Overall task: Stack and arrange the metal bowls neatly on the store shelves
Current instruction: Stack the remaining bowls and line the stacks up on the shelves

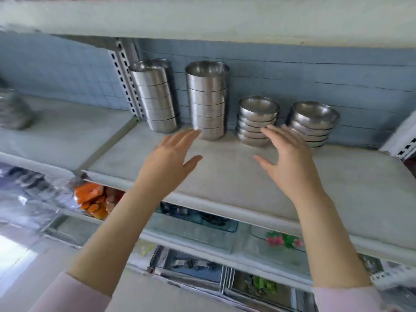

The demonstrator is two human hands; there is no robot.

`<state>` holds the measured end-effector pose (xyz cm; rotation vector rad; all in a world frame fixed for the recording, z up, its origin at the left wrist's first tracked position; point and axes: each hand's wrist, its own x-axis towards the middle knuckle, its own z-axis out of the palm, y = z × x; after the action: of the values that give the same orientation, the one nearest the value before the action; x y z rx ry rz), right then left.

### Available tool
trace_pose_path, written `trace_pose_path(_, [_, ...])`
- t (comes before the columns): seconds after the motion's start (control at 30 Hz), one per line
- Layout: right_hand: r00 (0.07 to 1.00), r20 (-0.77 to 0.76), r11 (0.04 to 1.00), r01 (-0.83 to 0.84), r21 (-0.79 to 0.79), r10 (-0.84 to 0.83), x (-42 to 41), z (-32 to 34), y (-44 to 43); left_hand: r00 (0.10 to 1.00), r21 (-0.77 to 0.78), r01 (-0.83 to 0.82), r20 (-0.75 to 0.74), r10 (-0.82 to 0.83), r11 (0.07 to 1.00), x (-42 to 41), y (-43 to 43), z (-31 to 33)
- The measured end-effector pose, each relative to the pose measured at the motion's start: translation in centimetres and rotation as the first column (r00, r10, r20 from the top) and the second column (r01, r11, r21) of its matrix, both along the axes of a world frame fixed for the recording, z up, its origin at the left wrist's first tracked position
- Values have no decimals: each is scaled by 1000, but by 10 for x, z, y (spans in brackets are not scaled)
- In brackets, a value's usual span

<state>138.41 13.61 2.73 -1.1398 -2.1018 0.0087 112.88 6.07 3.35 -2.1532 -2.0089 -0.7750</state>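
Several stacks of metal bowls stand at the back of a pale shelf (pixel 225 176). A tall straight-sided stack (pixel 155 97) is on the left, and a second tall stack (pixel 208 100) is beside it. To the right are a shorter stack of rounded bowls (pixel 256 120) and another short stack (pixel 314 122). My left hand (pixel 171 161) is open, its fingertips just short of the second tall stack's base. My right hand (pixel 288 161) is open too, fingers spread in front of the two short stacks. Neither hand holds anything.
An upper shelf (pixel 202 16) overhangs the stacks. A slotted metal upright (pixel 126 82) stands left of the bowls. More metal ware (pixel 13 109) sits on the neighbouring shelf to the left. Lower shelves hold orange items (pixel 92 199) and glass trays (pixel 202 224).
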Motion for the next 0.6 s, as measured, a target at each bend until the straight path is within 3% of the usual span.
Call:
trace_pose_path(0.13, [996, -13, 994, -91, -64, 91, -100, -11, -56, 987, -48, -158, -41, 156, 986, -98, -84, -3])
trace_pose_path(0.33, [948, -21, 943, -319, -98, 318, -245, -12, -122, 912, -46, -407, 37, 409, 912, -223, -197, -5])
trace_pose_path(0.6, [857, -59, 849, -515, -115, 512, -413, -3, -142, 795, -45, -596, 109, 597, 801, -334, -268, -19])
